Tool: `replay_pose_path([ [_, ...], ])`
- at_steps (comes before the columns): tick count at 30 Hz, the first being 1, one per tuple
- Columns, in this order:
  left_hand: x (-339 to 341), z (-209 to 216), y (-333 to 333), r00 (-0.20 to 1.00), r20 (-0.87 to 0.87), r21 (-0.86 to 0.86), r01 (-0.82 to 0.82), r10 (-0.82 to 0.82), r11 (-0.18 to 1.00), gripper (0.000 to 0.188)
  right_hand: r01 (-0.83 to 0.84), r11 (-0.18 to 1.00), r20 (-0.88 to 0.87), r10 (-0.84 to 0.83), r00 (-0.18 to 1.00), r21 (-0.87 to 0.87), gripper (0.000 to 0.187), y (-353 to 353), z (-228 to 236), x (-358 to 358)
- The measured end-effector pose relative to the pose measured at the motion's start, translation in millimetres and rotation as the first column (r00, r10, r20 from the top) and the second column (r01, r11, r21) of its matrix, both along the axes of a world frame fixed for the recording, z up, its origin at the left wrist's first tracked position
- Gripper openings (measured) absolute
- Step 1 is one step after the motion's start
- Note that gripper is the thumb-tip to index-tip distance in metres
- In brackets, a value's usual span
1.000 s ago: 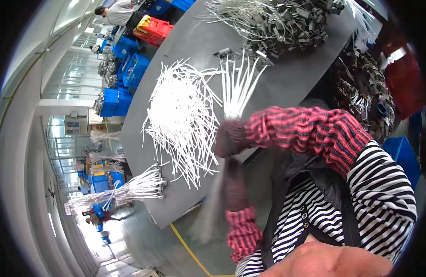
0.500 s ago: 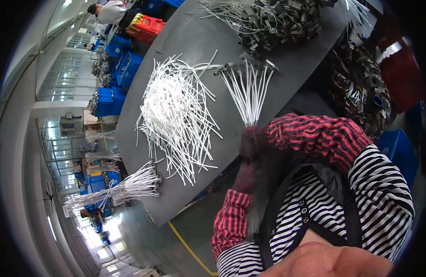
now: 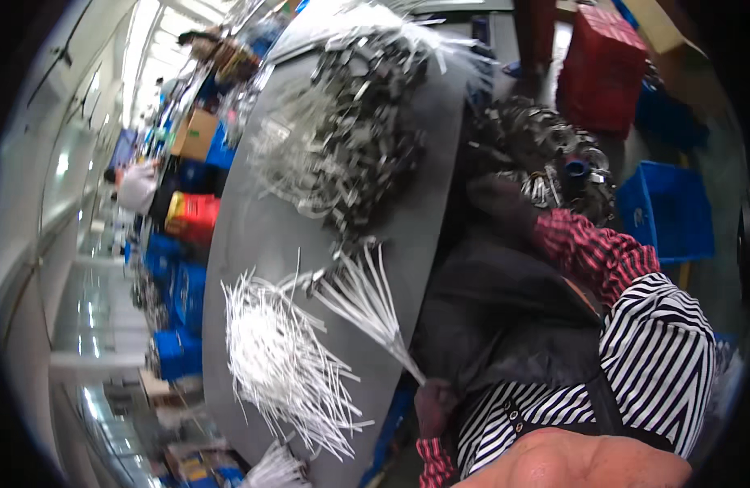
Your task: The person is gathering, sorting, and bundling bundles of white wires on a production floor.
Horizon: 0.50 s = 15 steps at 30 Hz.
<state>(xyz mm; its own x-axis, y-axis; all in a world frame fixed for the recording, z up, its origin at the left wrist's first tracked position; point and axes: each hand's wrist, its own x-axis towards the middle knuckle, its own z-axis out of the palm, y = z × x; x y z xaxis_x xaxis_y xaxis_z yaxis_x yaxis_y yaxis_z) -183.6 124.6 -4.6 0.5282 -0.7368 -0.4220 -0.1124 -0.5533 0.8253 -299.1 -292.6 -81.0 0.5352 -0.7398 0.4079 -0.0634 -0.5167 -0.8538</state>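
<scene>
My left hand (image 3: 436,400), in a dark glove, is closed round the lower end of a bundle of white cables (image 3: 373,313). The bundle fans out over the grey table (image 3: 253,220), with small dark connectors at its far ends. My right hand (image 3: 501,198), also gloved, is out past the table's right edge, beside a heap of dark cable parts (image 3: 545,134). It is blurred, and its fingers cannot be made out. A loose pile of white cables (image 3: 281,358) lies to the left of the bundle. Farther back is a large heap of dark connectors with cables (image 3: 367,122).
A blue crate (image 3: 676,211) stands at the right, with red crates (image 3: 604,69) behind it. Another bundle of white cables (image 3: 277,468) lies at the table's near end. Across the table on the left are a red-and-yellow container (image 3: 193,215) and several blue crates (image 3: 180,354).
My view has swung to the right. My hands, close together before, are now far apart: the left keeps the cable bundle, while the right has moved away toward the dark heap.
</scene>
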Motion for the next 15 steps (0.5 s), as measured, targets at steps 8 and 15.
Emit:
replay_pose_path([
  [8,16,-35,28,0.946,-0.256,0.088,-0.180,0.197,0.980,0.010,0.378,0.883,-0.164,-0.344,0.924,0.277,0.036,-154,-12,-17],
  [15,4,2,10,0.828,-0.431,0.094,-0.353,0.358,0.931,0.017,0.330,0.857,-0.032,-0.346,0.938,0.396,0.035,-195,-28,39],
])
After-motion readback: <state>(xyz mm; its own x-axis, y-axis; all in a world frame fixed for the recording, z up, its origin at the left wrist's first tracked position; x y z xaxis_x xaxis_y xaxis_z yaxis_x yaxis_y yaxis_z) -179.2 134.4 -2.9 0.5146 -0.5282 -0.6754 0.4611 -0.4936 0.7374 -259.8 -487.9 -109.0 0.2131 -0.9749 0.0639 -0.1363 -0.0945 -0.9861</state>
